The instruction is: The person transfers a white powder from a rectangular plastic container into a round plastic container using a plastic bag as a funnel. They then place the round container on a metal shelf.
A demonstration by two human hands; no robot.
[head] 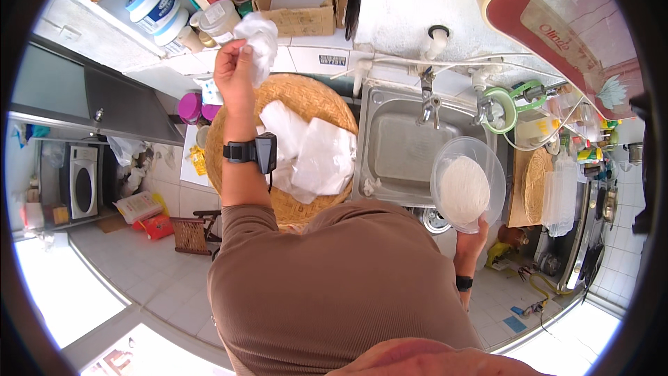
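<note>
My left hand (234, 70) is raised over the far side of a large woven tray (313, 89), pinching a crumpled white plastic bag (262, 44). White plastic bags or sheets (323, 156) lie on the tray below that arm. On the other side, my right hand (474, 232) grips the near rim of a translucent plastic bowl (497, 183). Inside the bowl sits a rounded pale mass (464, 188), flour or dough; I cannot tell which. The bowl overlaps the right side of a steel sink (402, 146) in this view.
A tap (429, 102) rises behind the sink. Tubs (219, 18) and a cardboard box (297, 21) line the back ledge. A green strainer (498, 109) hangs by the pipes. A red-and-cream water heater (553, 26) juts in at upper right. Purple-lidded jars (190, 108) stand left.
</note>
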